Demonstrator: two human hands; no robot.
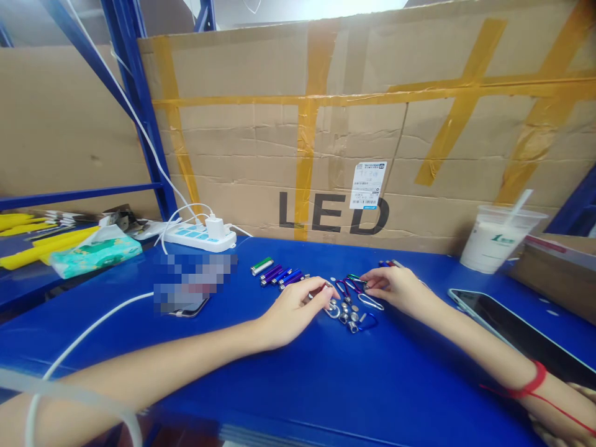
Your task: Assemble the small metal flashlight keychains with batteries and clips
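My left hand rests on the blue table, fingers curled and pinched around a small silver part I cannot make out. My right hand lies opposite it, fingertips pinching a coloured carabiner clip. Between the hands lies a heap of small silver caps and rings with blue, purple and silver carabiners. Behind my left hand, a row of small cylindrical flashlights in green, purple and blue lies side by side.
A large taped cardboard box marked LED walls the back. A white power strip with charger sits back left, beside a tissue pack. A phone lies left, a tablet right, a plastic cup with straw back right.
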